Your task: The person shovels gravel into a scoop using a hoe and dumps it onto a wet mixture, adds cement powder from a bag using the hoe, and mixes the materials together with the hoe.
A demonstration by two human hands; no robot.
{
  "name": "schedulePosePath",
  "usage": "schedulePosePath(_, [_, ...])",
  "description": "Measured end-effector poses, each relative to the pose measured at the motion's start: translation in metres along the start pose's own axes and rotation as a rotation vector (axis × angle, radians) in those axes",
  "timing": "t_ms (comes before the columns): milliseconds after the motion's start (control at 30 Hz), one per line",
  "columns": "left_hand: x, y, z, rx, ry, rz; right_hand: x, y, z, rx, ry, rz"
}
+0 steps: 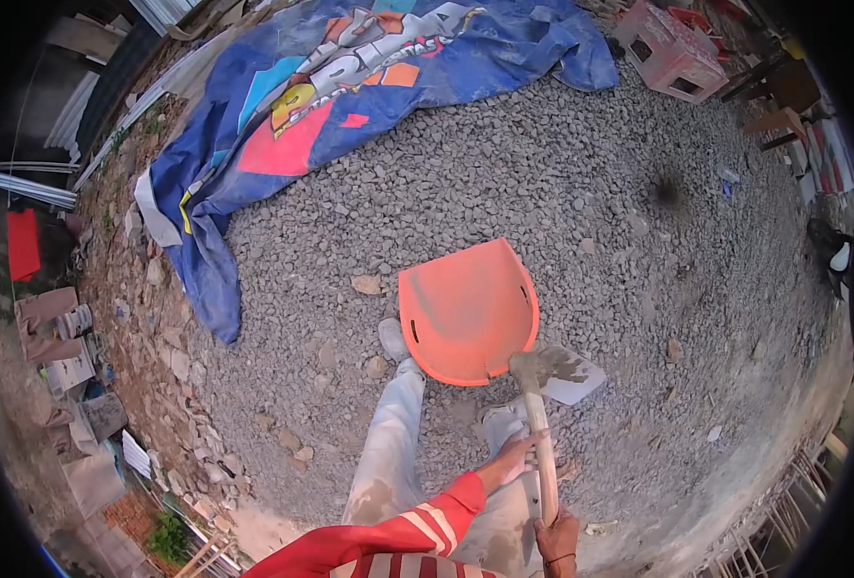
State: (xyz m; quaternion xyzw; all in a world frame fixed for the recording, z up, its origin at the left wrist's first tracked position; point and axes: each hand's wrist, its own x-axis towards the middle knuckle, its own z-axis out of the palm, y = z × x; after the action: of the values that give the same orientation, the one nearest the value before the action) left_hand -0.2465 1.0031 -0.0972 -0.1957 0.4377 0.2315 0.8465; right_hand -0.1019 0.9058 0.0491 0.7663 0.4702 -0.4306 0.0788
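Gripping the wooden-handled hoe (540, 424) with both hands, the person stands over gravel, the blade just right of an orange pan (467, 310). The left hand (506, 464) closes around the shaft partway up; the right hand (557, 539) is wrapped about its near end. The blade's collar sits close by the pan's near right edge, but whether they touch is hard to tell.

Handling it well, in my judgement, calls for a firm rear grip, with the forward hand guiding the blade. Short, low strokes should keep it from digging in or knocking the pan's rim, and the toes need to stay clear, since the left shoe (392, 339) is right beside the pan.

The pan lies on loose grey gravel (485, 183), its wide, straight edge facing away from the person; uneven stones could make it rock. Beyond it, a crumpled blue printed tarp (388, 87) spreads over the ground. A red crate (668, 53) stands at the far right, while rubble (172, 356) and metal sheets (30, 188) line the left side.
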Motion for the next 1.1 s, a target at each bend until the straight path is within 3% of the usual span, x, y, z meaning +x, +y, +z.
schedulePosePath(67, [0.001, 0.026, 0.001, -0.109, 0.102, 0.136, -0.010, -0.065, -0.016, -0.113, -0.121, 0.039])
schedulePosePath(100, [0.006, 0.044, -0.010, -0.143, 0.178, 0.211, -0.017, -0.068, -0.016, -0.247, -0.176, 0.004])
schedulePosePath(200, [-0.009, 0.124, -0.014, -0.252, 0.341, 0.344, -0.024, -0.129, -0.059, -0.240, -0.500, 0.077])
schedulePosePath(233, [-0.011, 0.140, -0.028, -0.249, 0.364, 0.361, -0.021, -0.121, -0.055, -0.300, -0.516, 0.069])
schedulePosePath(333, [0.013, 0.173, -0.055, -0.234, 0.409, 0.439, 0.016, -0.090, -0.015, -0.278, -0.252, -0.173])
schedulePosePath(500, [0.026, 0.223, -0.067, -0.180, 0.376, 0.488, 0.078, -0.124, 0.038, -0.195, -0.089, -0.232])
schedulePosePath(633, [0.055, 0.309, -0.100, -0.094, 0.322, 0.578, 0.148, -0.183, 0.096, -0.254, 0.042, -0.247])
schedulePosePath(867, [0.070, 0.548, -0.174, -0.017, 0.310, 0.692, 0.301, -0.352, 0.223, -0.234, 0.252, -0.360])
schedulePosePath(933, [0.067, 0.641, -0.207, 0.068, 0.390, 0.750, 0.347, -0.433, 0.236, -0.206, 0.099, -0.329])
schedulePosePath(1000, [0.046, 0.723, -0.231, 0.114, 0.353, 0.744, 0.392, -0.467, 0.289, -0.271, 0.241, -0.472])
schedulePosePath(1067, [0.045, 0.810, -0.243, 0.252, 0.556, 0.879, 0.440, -0.544, 0.301, -0.235, 0.130, -0.387])
schedulePosePath(1100, [0.021, 0.855, -0.232, 0.270, 0.563, 0.913, 0.460, -0.589, 0.303, -0.214, 0.185, -0.410])
